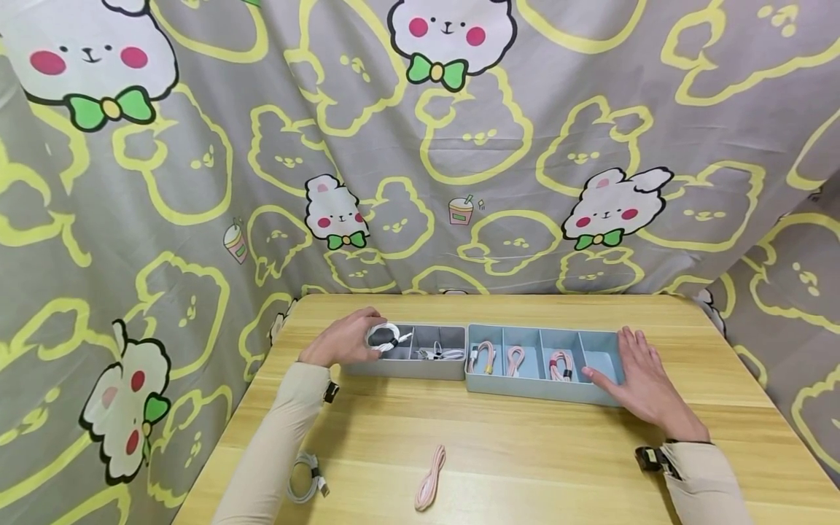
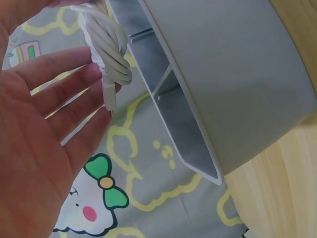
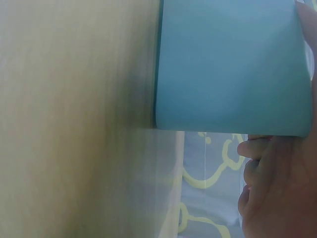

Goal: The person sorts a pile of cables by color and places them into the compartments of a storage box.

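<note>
At the left end of the grey divided box (image 1: 410, 370), my left hand (image 1: 348, 337) pinches a coiled white charging cable (image 2: 106, 47) with a black tie. In the left wrist view the cable's connector hangs beside my outstretched fingers (image 2: 74, 104). Another white cable (image 1: 442, 354) lies in a grey compartment. My right hand (image 1: 650, 379) holds the right end of the blue divided box (image 1: 538, 388), its thumb over the front rim and its fingers past the end wall. Coiled pink cables (image 1: 515, 359) sit in several blue compartments; the rightmost compartment shows a bare floor.
On the wooden table (image 1: 367, 430), a pink cable (image 1: 430, 477) lies near the front middle. A white cable coil (image 1: 303, 477) with a black tie lies beside the left sleeve. The two boxes stand end to end. A patterned curtain (image 1: 394, 160) hangs behind the table.
</note>
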Motion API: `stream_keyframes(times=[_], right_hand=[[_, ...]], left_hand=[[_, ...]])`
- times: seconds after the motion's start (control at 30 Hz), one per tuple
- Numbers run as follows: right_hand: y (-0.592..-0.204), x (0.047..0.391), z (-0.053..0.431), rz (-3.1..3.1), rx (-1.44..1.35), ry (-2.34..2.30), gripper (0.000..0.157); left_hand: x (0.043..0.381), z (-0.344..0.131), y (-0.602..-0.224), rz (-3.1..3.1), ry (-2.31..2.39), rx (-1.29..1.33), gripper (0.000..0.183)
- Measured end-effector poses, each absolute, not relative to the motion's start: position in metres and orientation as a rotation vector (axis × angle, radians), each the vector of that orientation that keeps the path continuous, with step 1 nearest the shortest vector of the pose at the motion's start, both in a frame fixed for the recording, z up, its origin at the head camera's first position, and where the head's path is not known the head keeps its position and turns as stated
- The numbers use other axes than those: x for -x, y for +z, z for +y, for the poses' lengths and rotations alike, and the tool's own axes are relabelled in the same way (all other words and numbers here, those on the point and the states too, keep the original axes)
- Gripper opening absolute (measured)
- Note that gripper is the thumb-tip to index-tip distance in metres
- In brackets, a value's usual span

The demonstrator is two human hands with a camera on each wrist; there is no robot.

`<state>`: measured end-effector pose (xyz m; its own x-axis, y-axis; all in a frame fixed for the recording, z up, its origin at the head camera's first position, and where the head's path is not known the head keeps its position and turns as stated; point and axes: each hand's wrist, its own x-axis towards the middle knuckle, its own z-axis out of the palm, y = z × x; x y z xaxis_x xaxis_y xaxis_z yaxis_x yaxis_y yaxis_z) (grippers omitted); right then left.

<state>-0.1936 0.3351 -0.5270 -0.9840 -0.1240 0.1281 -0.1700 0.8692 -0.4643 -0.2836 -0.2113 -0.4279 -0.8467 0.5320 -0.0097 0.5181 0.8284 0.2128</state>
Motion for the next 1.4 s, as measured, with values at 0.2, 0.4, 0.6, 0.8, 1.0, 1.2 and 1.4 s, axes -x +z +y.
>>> stream_keyframes(times=[0.2,0.4,0.6,0.8,1.0,1.2,1.4], right_hand=[[-0.529,0.194,0.335,-2.943,-0.235,0.735,0.110],[-0.529,0.194,0.335,-2.942,-0.232,0.742,0.110],[-0.527,0.195,0.334,-2.957,-0.227,0.744,0.110],[-0.527,0.194,0.334,-2.958,-0.231,0.743,0.110],[-0.526,0.193,0.334,-2.950,-0.232,0.743,0.109],[-0.526,0.194,0.334,-2.969,-0.224,0.737,0.110],[-0.525,0.194,0.334,-2.973,-0.224,0.733,0.110]], left_hand=[[0.285,-0.212,-0.430,2.940,0.303,-0.848,0.067],[0.285,-0.213,-0.431,2.940,0.295,-0.854,0.066],[0.285,-0.213,-0.430,2.956,0.300,-0.855,0.065],[0.284,-0.215,-0.428,2.959,0.297,-0.858,0.063],[0.283,-0.218,-0.428,2.981,0.311,-0.860,0.061],[0.282,-0.222,-0.428,2.996,0.314,-0.859,0.064],[0.278,-0.228,-0.429,3.006,0.329,-0.866,0.065]])
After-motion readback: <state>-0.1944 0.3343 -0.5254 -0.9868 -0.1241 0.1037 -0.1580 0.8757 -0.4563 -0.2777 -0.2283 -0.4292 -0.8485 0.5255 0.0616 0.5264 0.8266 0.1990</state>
